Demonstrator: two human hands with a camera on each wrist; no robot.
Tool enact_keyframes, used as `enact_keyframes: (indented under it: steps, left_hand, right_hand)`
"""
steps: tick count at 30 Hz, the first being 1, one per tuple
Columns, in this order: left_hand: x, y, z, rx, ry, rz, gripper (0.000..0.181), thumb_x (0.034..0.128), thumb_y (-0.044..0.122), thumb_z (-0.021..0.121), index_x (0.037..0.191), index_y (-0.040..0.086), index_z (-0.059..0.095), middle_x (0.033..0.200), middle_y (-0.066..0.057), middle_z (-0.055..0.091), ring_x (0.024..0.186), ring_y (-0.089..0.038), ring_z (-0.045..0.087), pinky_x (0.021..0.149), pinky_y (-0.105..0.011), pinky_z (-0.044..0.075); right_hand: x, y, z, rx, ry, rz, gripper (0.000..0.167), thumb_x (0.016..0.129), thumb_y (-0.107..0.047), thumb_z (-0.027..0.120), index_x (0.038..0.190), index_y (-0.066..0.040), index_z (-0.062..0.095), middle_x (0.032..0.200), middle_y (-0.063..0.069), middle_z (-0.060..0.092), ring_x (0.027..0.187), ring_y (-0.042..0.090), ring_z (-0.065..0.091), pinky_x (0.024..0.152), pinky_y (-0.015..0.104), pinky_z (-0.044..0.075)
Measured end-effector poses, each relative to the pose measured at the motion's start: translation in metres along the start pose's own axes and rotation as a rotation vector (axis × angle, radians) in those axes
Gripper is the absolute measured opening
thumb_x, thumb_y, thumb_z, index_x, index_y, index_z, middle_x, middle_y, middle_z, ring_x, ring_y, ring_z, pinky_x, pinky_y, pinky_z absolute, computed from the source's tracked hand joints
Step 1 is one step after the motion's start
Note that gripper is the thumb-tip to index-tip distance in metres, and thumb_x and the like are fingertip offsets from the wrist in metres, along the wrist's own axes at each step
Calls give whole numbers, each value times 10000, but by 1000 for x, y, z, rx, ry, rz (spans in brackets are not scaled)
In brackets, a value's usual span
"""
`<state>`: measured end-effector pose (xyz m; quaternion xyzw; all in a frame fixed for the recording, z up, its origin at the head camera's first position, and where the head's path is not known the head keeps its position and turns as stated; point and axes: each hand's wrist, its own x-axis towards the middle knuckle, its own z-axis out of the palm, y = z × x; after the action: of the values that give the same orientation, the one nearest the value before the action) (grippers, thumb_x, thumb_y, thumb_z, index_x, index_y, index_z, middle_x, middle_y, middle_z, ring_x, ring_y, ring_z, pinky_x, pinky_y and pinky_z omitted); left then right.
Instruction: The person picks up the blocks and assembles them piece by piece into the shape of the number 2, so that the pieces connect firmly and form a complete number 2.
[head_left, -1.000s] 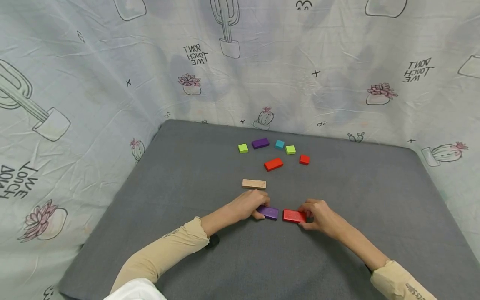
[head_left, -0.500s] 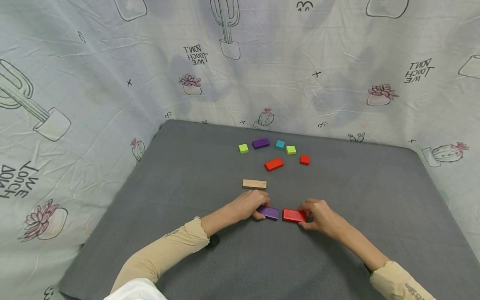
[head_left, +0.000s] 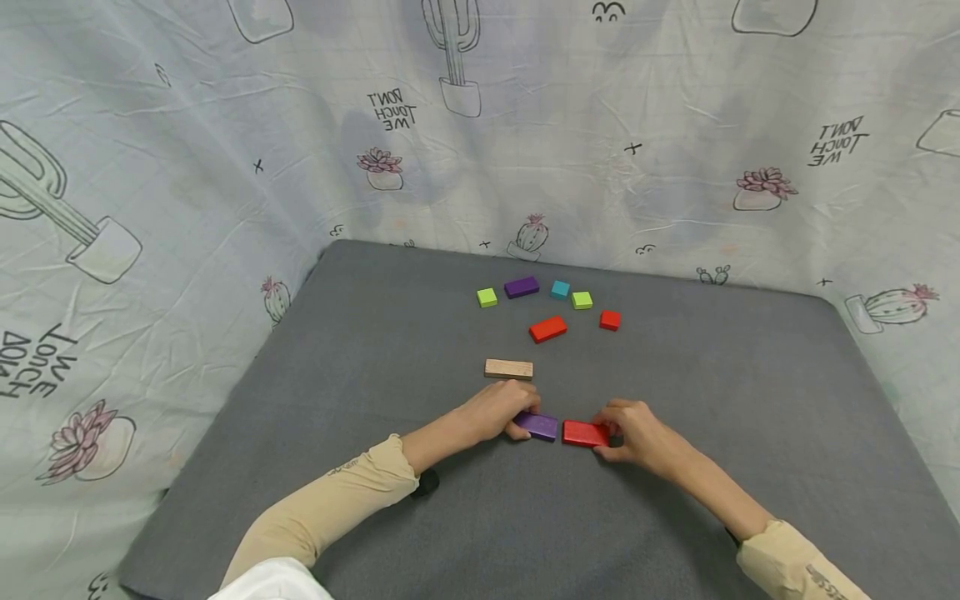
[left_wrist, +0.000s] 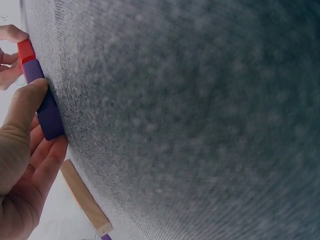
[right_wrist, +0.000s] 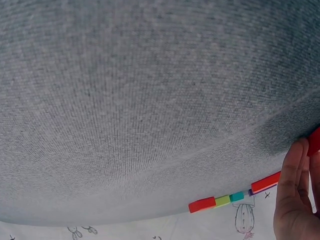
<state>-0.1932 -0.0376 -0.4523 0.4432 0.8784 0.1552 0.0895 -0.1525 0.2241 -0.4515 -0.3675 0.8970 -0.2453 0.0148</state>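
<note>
My left hand [head_left: 497, 410] pinches a purple block [head_left: 538, 427] by its left end, the block lying flat on the grey surface. In the left wrist view, thumb and fingers lie on either side of that purple block [left_wrist: 49, 117]. My right hand [head_left: 636, 433] grips a red block [head_left: 585, 433] at its right end. The two held blocks lie end to end with a narrow gap in the head view. Just behind my left hand rests a plain wooden block [head_left: 508, 368]. The right wrist view shows only part of my right hand [right_wrist: 294, 192], at its right edge.
Farther back on the grey surface [head_left: 390, 317] lie a red block [head_left: 548, 329], a small red block [head_left: 610, 320], a purple block [head_left: 522, 287], a blue block [head_left: 560, 289] and two lime green blocks [head_left: 487, 297]. A cactus-print curtain [head_left: 570, 125] hangs behind.
My right hand has slid the red block slightly left, closer to the purple block. My left hand and its purple block have stayed in place.
</note>
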Motion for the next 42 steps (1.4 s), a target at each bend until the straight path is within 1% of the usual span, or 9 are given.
enact_keyframes:
  steps: [9,21,25,30,34,36,42]
  left_hand:
    - [-1,0,-1,4,27,15,195,755,186,805,871,90,681,819,35,588,677,-44,477,613,-180,423]
    - [-1,-1,-2,-2,29,9,194,763,186,802,878,86,683,822,28,589,686,-49,482,620,-183,426]
    - [-2,-1,-2,11,31,8,194,750,180,807,870,92,683,814,35,583,686,-48,488,625,-185,432]
    - [-2,0,-2,23,32,3,204,738,187,811,868,94,685,811,37,587,685,-51,497,628,-189,441]
    - [-2,1,0,17,14,-18,203,744,197,813,864,98,683,801,40,579,670,-50,483,609,-173,422]
    - [-3,2,0,11,13,-19,200,743,196,815,856,97,682,795,38,577,665,-51,479,603,-166,415]
    - [-1,4,-1,-2,34,-5,209,735,190,826,846,89,682,794,31,584,668,-50,479,601,-158,409]
  right_hand:
    - [4,-3,-2,1,-9,2,206,716,-69,818,876,-13,701,783,-8,590,658,64,527,574,207,486]
    - [10,-3,0,14,-43,-19,218,729,-95,822,891,-12,703,783,-7,585,663,56,509,566,193,469]
    - [14,-4,0,-4,-46,-40,299,726,-154,840,948,-1,709,820,9,608,687,71,523,591,204,479]
    - [23,-10,2,-4,-43,-65,420,706,-229,861,1011,12,703,889,51,647,739,112,555,634,225,502]
    - [32,-17,8,5,-80,-83,388,727,-218,848,998,14,696,888,62,655,751,116,560,656,228,506]
    - [36,-19,11,9,-94,-86,354,736,-205,841,977,11,696,864,52,649,732,105,551,641,217,493]
    - [41,-20,15,12,-54,-108,295,727,-178,846,909,4,701,807,42,644,679,92,545,602,192,480]
